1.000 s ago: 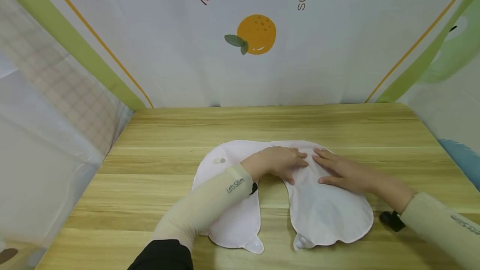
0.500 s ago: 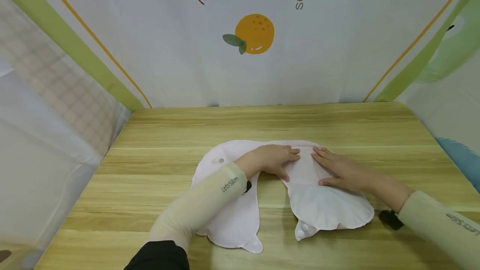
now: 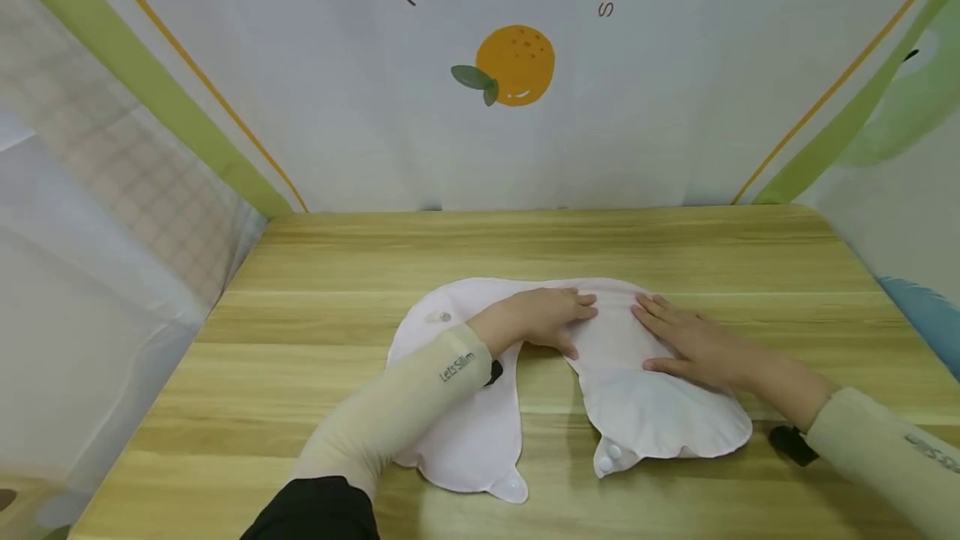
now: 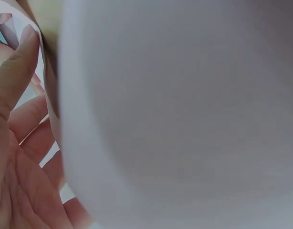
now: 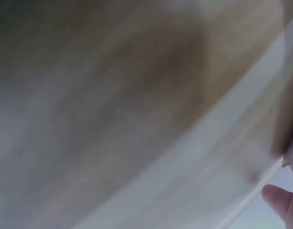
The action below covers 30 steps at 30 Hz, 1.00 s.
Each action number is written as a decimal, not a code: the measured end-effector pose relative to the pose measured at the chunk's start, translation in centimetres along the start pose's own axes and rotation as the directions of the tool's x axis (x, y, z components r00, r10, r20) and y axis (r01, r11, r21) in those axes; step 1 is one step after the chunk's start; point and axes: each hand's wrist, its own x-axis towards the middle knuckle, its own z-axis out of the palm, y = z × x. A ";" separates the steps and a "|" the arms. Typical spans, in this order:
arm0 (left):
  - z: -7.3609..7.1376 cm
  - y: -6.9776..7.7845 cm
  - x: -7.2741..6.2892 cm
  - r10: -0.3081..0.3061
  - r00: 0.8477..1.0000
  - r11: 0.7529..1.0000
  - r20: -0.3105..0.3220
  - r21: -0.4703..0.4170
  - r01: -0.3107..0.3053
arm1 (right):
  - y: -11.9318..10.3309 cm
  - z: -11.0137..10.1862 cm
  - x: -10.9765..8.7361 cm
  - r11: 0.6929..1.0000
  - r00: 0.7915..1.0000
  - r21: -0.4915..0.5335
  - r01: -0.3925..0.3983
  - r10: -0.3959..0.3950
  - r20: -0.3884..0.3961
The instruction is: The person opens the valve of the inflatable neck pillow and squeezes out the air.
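Note:
A pale pink U-shaped neck pillow (image 3: 652, 415), apparently inflatable, lies across the table with its two ends toward me. My left hand (image 3: 543, 315) rests with spread fingers on its curved middle, thumb at the inner edge. On the pillow's right arm lies my right hand (image 3: 697, 348), palm down, fingers extended. That arm bulges and its near end stands raised from the table. A small clear valve (image 3: 442, 317) shows on the left side, and snap tabs (image 3: 510, 486) sit at both ends. Blurred fabric fills most of both wrist views; fingers (image 5: 279, 200) show at the right wrist view's corner.
The wood-grain table (image 3: 315, 257) extends around the pillow. A white curtain (image 3: 637, 140) with an orange print hangs behind its back edge. Black wrist devices (image 3: 792, 445) sit at both sleeves, the right one low beside the pillow.
The pillow's right end has lifted and drawn back from me, and its right arm has smoothed out near my fingers. My left hand has slid slightly left. The right hand has stayed nearly in place.

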 end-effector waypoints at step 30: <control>-0.3 -0.1 -0.8 0.041 0.994 0.998 -0.100 0.050 -0.036 | 0.2 -2.0 0.4 0.998 0.998 -0.035 0.059 -0.060 -0.028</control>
